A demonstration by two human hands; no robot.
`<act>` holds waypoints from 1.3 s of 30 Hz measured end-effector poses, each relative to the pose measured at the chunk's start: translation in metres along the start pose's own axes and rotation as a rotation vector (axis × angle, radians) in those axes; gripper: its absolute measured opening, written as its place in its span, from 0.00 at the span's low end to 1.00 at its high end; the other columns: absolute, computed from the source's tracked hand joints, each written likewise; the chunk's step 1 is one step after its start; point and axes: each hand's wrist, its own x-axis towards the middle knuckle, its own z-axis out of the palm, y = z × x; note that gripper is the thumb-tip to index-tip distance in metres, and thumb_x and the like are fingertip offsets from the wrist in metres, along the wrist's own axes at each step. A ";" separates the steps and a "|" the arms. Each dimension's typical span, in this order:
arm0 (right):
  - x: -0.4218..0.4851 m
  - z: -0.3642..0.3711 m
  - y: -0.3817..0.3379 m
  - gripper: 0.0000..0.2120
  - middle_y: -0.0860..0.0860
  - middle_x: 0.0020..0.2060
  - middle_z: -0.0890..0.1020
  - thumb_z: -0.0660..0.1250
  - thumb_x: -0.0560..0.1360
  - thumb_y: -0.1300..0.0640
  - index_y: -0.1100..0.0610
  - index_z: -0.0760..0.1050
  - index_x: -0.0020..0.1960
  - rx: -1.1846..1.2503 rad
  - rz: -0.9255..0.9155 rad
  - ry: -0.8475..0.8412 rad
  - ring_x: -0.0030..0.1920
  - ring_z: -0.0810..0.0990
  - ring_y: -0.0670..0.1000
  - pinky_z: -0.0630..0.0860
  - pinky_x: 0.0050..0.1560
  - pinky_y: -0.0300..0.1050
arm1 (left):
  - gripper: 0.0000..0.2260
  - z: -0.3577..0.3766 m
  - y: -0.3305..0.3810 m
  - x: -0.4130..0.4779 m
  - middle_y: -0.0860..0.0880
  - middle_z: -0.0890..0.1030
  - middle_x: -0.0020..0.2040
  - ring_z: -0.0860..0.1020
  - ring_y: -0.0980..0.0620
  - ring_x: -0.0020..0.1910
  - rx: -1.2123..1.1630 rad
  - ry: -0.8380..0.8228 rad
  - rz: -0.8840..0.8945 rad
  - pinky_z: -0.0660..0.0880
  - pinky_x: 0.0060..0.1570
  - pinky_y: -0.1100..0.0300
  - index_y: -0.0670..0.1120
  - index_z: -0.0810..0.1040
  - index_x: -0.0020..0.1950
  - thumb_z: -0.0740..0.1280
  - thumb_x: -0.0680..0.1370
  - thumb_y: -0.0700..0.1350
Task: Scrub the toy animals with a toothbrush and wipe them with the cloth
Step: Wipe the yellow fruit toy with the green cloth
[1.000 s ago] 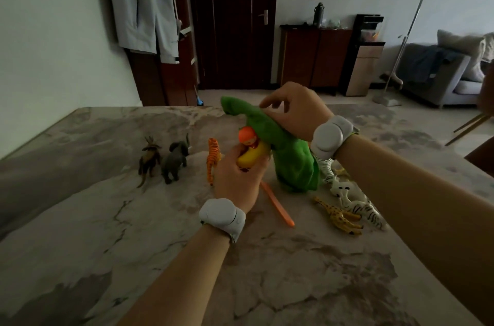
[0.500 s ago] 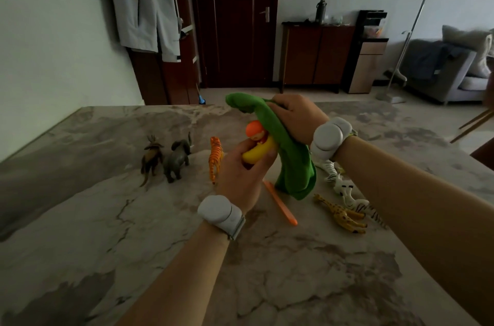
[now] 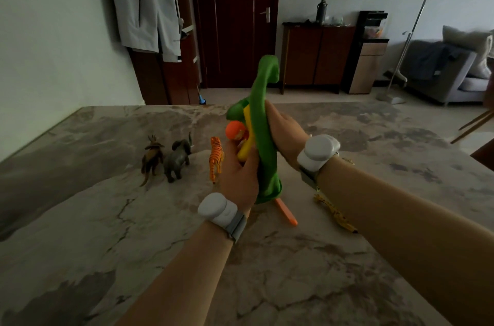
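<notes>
Above the table [image 3: 80, 218], left fingers [image 3: 252, 165] grip one yellow toy [image 3: 244, 150]; right fingers [image 3: 271, 114] clutch one green cloth [image 3: 263, 138]; four animals [image 3: 177, 158] below.

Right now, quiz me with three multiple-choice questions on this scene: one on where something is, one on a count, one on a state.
1. Where is the orange plastic toothbrush? A) on the floor B) lying on the marble table C) on the sofa
2. How many toy animals stand left of the left hand? A) one B) five C) three
3. What holds the green cloth? A) the right hand, against the yellow toy with an orange head B) a door handle C) nothing
Answers: 1 B, it lies below the cloth. 2 C, a brown horned animal, a grey elephant, a striped orange tiger. 3 A, while the left hand grips the toy.
</notes>
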 end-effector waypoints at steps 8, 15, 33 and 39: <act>0.011 -0.005 0.005 0.25 0.53 0.30 0.77 0.53 0.83 0.40 0.57 0.80 0.48 -0.354 -0.074 0.212 0.30 0.75 0.52 0.65 0.31 0.44 | 0.24 0.005 -0.005 0.000 0.44 0.82 0.57 0.81 0.42 0.57 -0.038 -0.113 -0.126 0.75 0.60 0.36 0.48 0.75 0.66 0.62 0.77 0.62; 0.013 -0.023 0.014 0.17 0.69 0.60 0.76 0.53 0.85 0.61 0.67 0.61 0.72 -0.384 -0.042 0.283 0.59 0.77 0.68 0.68 0.48 0.52 | 0.14 0.008 0.000 0.001 0.43 0.83 0.55 0.82 0.44 0.54 -0.255 -0.029 -0.166 0.78 0.56 0.49 0.39 0.75 0.64 0.59 0.84 0.46; -0.011 0.001 0.020 0.25 0.54 0.29 0.77 0.60 0.81 0.40 0.60 0.76 0.39 -0.286 -0.201 0.226 0.28 0.72 0.48 0.69 0.30 0.47 | 0.07 -0.002 0.008 -0.002 0.49 0.86 0.44 0.84 0.47 0.48 0.072 -0.109 -0.151 0.81 0.52 0.49 0.58 0.85 0.47 0.67 0.79 0.50; -0.012 -0.013 0.023 0.15 0.49 0.29 0.79 0.67 0.78 0.45 0.55 0.79 0.39 -0.354 -0.473 0.212 0.31 0.78 0.48 0.75 0.32 0.46 | 0.38 0.001 0.025 -0.003 0.39 0.83 0.49 0.82 0.41 0.48 -0.462 -0.106 -0.530 0.79 0.50 0.48 0.41 0.83 0.53 0.56 0.69 0.74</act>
